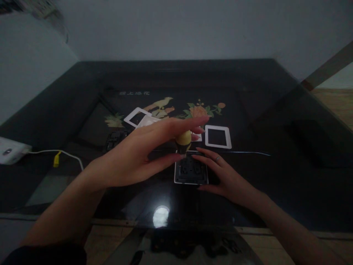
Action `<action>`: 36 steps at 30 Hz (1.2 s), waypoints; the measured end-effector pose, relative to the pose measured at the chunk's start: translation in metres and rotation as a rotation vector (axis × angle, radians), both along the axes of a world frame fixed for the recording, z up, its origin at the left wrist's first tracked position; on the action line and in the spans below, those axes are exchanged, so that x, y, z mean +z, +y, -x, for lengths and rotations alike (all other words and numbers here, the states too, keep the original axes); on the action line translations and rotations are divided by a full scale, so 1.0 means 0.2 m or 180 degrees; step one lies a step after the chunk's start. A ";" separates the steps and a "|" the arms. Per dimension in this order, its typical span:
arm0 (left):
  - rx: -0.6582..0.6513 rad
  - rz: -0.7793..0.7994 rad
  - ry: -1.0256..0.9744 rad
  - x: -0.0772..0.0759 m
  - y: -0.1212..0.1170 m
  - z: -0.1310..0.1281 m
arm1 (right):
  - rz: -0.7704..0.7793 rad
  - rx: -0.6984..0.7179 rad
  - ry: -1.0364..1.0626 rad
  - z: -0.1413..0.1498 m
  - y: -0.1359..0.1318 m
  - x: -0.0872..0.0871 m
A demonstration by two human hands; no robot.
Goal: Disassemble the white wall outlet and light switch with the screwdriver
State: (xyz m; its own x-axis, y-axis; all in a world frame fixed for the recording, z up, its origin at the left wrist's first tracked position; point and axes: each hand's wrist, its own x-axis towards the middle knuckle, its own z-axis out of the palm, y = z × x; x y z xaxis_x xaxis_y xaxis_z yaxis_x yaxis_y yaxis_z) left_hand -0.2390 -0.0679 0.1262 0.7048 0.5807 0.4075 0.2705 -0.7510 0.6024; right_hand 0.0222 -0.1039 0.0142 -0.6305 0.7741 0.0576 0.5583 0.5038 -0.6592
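My left hand (149, 147) reaches over from the left, its thumb and fingers around the yellow and black handle of a screwdriver (183, 139). The screwdriver stands roughly upright above a wall socket panel (191, 175), which lies with its black back up and a white rim showing. Its tip is hidden, so I cannot tell whether it touches a screw. My right hand (220, 169) grips the panel's right side, fingers on the far part and thumb near the lower right corner. Behind the screwdriver, a white piece (197, 138) is partly hidden by my left fingers.
A white frame (230, 138) lies right of the panel; another white frame (128, 118) and a white plate (147, 120) lie farther left. A black module (114, 140) is near my left wrist. At the left, a white power strip (12, 151) trails a cable (70, 151) across the glossy dark table (275, 110).
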 end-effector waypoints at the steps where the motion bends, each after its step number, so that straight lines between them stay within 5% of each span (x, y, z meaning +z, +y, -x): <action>1: 0.0000 0.0016 0.0028 0.00 0.00 0.01 | -0.0002 0.0001 0.0012 0.00 0.00 0.00; 7: 0.0297 -0.0810 0.0026 -0.03 0.01 -0.01 | -0.0015 0.0003 0.0081 0.00 0.00 0.00; 13: 0.0213 -0.0823 0.0168 0.00 0.01 -0.02 | -0.0038 0.0015 0.0010 0.00 0.00 0.00; 25: 0.0917 -0.0775 -0.0288 0.01 -0.02 0.01 | 0.0054 0.0025 -0.0001 -0.02 0.00 -0.01; 29: 0.1296 -0.1383 -0.0159 0.01 0.01 0.04 | -0.0140 0.0017 -0.0002 -0.01 -0.01 -0.01; 32: 0.1432 -0.1834 -0.0096 -0.03 0.01 0.05 | -0.0268 0.0028 0.0029 -0.01 -0.01 -0.01; 36: 0.1759 -0.1832 0.0019 -0.13 -0.01 0.07 | -0.0268 0.0049 0.0077 0.00 -0.01 -0.02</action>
